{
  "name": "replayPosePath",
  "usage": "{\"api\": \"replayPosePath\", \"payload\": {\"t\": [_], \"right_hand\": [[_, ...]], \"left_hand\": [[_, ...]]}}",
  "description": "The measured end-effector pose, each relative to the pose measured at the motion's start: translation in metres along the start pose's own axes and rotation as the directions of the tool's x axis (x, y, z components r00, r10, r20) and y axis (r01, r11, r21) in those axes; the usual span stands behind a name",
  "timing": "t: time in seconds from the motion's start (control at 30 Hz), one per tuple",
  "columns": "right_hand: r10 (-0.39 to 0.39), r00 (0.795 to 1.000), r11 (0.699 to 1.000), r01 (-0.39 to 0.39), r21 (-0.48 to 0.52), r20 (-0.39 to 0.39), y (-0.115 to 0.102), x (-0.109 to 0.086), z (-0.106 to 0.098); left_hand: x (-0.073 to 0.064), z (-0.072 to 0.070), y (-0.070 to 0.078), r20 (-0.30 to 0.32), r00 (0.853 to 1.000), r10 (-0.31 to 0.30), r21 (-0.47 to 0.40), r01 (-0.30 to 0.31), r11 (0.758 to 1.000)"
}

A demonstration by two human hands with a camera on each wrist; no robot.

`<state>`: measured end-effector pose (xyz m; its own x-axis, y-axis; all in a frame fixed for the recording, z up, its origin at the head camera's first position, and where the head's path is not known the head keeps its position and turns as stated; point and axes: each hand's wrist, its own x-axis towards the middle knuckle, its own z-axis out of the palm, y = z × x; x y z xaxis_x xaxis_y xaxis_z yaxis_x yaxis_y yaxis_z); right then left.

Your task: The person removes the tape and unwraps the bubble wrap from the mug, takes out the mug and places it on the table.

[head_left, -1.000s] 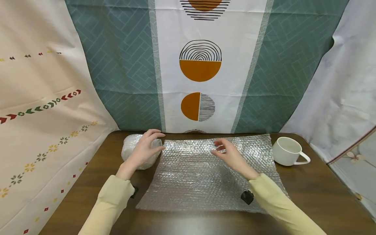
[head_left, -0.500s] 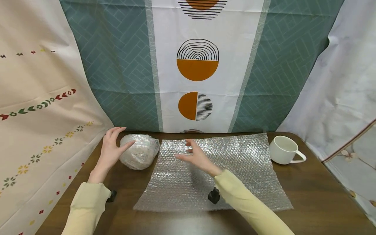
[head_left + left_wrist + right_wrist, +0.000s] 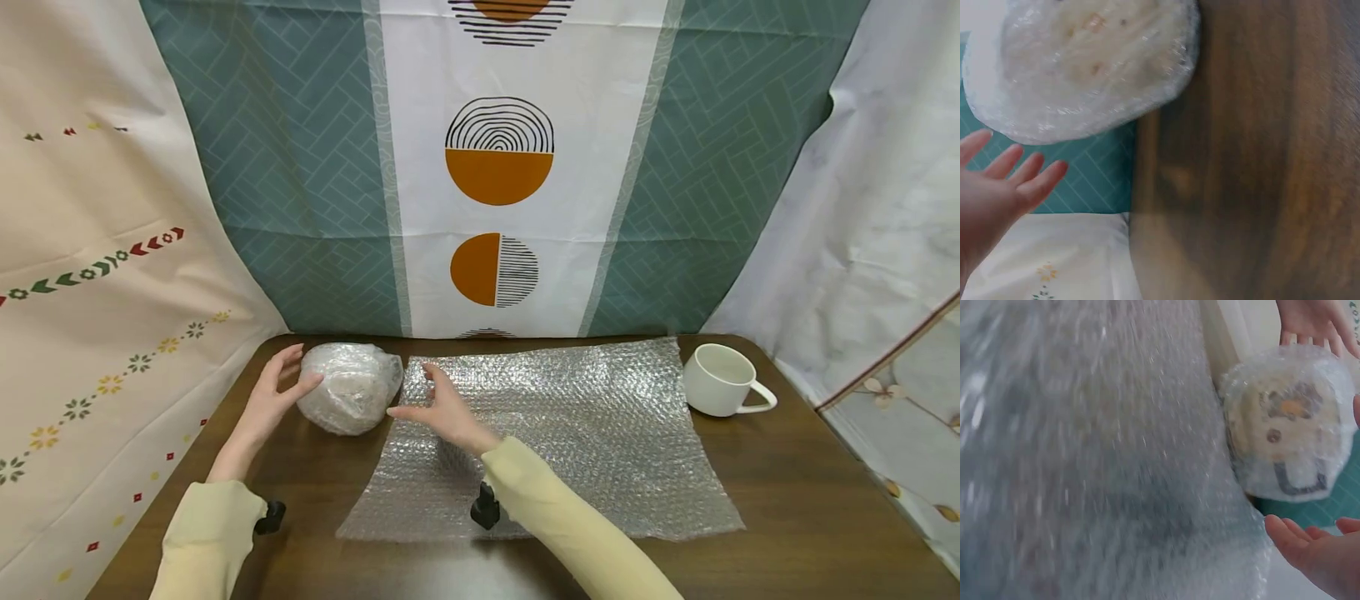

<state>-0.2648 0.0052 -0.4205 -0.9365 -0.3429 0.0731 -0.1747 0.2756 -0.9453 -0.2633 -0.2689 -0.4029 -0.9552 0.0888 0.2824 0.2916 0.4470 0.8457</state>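
Observation:
At the back left of the table lies a rounded bundle (image 3: pixel 351 392) wrapped in clear bubble wrap. Through the layers in the right wrist view, a cream surface with brown marks and a dark curved band shows. My left hand (image 3: pixel 262 404) is at the bundle's left side, fingers spread and thumb overlapping its edge in the head view. On the other side, over the left part of a flat bubble wrap sheet (image 3: pixel 577 442), my right hand (image 3: pixel 450 417) has its thumb and fingers apart, facing the bundle. Neither hand grips anything.
A white mug (image 3: pixel 718 382) stands upright at the back right, beside the sheet's edge, its handle pointing right. Patterned curtains (image 3: pixel 300 167) hang behind the brown wooden table (image 3: pixel 795 500) and along both sides.
Both hands have moved left. My left hand has passed from over the bundle to its left side; my right hand has crossed the sheet toward the bundle.

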Motion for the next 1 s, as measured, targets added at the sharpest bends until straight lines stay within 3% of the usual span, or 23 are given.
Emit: {"api": "replayPosePath", "payload": {"t": [0.13,0.23,0.63,1.0], "right_hand": [[0.031,0.999,1.000,-0.031,0.002,0.014,-0.001,0.002,0.015],[0.015,1.000,1.000,-0.015,-0.001,0.021,-0.002,0.005,0.024],[0.024,0.997,0.995,-0.030,0.094,0.068,-0.011,0.010,0.044],[0.049,0.999,0.996,-0.048,0.069,-0.019,-0.010,0.012,0.052]], "left_hand": [[-0.001,0.002,-0.007,0.094,0.995,-0.040,-0.037,0.044,0.998],[-0.001,0.004,-0.011,0.119,0.991,-0.064,-0.041,0.069,0.997],[0.000,0.007,-0.014,0.108,0.993,-0.041,-0.089,0.051,0.995],[-0.001,0.011,-0.011,0.058,0.998,-0.039,-0.067,0.043,0.997]]}}
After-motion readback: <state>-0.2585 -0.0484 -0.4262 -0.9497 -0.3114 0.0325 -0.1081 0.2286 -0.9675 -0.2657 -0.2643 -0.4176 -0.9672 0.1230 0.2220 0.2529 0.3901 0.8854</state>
